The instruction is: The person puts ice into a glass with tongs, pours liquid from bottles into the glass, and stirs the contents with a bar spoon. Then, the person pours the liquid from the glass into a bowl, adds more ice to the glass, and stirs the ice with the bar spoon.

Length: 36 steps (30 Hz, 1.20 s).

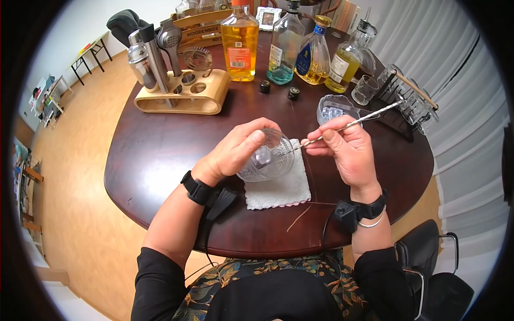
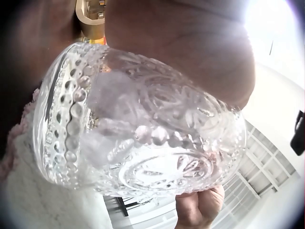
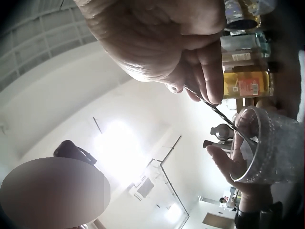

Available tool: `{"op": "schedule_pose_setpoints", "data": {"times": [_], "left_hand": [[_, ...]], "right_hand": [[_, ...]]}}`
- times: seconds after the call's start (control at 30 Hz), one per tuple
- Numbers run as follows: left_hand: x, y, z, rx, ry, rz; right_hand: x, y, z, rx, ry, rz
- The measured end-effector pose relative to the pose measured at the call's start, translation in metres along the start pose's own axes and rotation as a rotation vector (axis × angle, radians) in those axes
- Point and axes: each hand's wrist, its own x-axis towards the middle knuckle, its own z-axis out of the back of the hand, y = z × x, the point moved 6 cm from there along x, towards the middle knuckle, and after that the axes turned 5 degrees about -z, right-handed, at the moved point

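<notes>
The patterned glass [image 1: 277, 168] is over the upper part of the white cloth [image 1: 278, 195], tilted with its mouth towards the right; whether its base touches the cloth is hidden. The left hand [image 1: 231, 151], at the cloth's upper left, holds the glass with thumb and fingers curled around its side. To the right of the cloth, the right hand [image 1: 350, 152] pinches a twisted metal stirrer [image 1: 377, 112] between thumb and fingers, the lower end reaching inside the glass. Clear ice [image 1: 262, 157] sits in there too. The glass looks thick and rigid, so it probably feels fairly heavy for its size, and it could chip or crack if knocked hard. Ice may make the wall cold and damp, hence slippery, though the raised beads and embossing [image 2: 159, 136] should give the fingers some bite. The best hold is low around the body, clear of the rim, with a firm but unforced wrap. The stirrer seems slim, stiff and light; its spiral stem should roll easily between the fingertips, so a loose pinch well above the rim suits it, without levering against the glass.
</notes>
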Motion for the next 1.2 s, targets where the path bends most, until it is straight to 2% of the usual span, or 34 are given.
{"op": "schedule_pose_setpoints", "data": {"times": [0.13, 0.23, 0.3, 0.37, 0.4, 0.53, 0.67, 0.77, 0.9, 1.1, 1.2], "left_hand": [[0.000, 0.002, 0.000, -0.001, 0.007, -0.005], [0.001, 0.003, 0.002, 0.030, -0.015, -0.027], [0.000, 0.004, 0.001, -0.026, -0.021, -0.004], [0.000, 0.005, 0.000, -0.052, -0.024, 0.008], [0.000, 0.004, 0.000, -0.051, -0.023, 0.009], [0.000, 0.001, -0.001, -0.026, -0.009, -0.005], [0.000, 0.000, -0.001, 0.005, 0.006, -0.010], [0.000, -0.002, -0.001, 0.017, 0.003, -0.011], [0.001, -0.002, -0.001, 0.029, 0.004, -0.016], [0.000, -0.002, 0.000, 0.024, 0.002, -0.006], [0.000, -0.001, 0.000, 0.018, -0.007, -0.010]], "right_hand": [[-0.008, 0.021, -0.001, -0.130, -0.070, 0.142], [-0.017, 0.034, -0.014, -0.567, 0.001, 0.439], [-0.020, 0.037, -0.029, -0.801, 0.140, 0.579], [-0.023, 0.031, -0.047, -1.026, 0.274, 0.645], [-0.020, 0.022, -0.048, -1.038, 0.296, 0.611], [-0.010, 0.008, -0.044, -0.779, 0.170, 0.458], [-0.009, 0.007, -0.034, -0.817, 0.055, 0.322], [-0.007, -0.005, -0.024, -0.520, 0.025, 0.071], [-0.006, -0.018, -0.026, -0.253, 0.007, -0.018], [-0.002, -0.012, -0.015, 0.018, -0.037, 0.023], [-0.006, 0.004, -0.013, -0.095, -0.060, 0.164]]}}
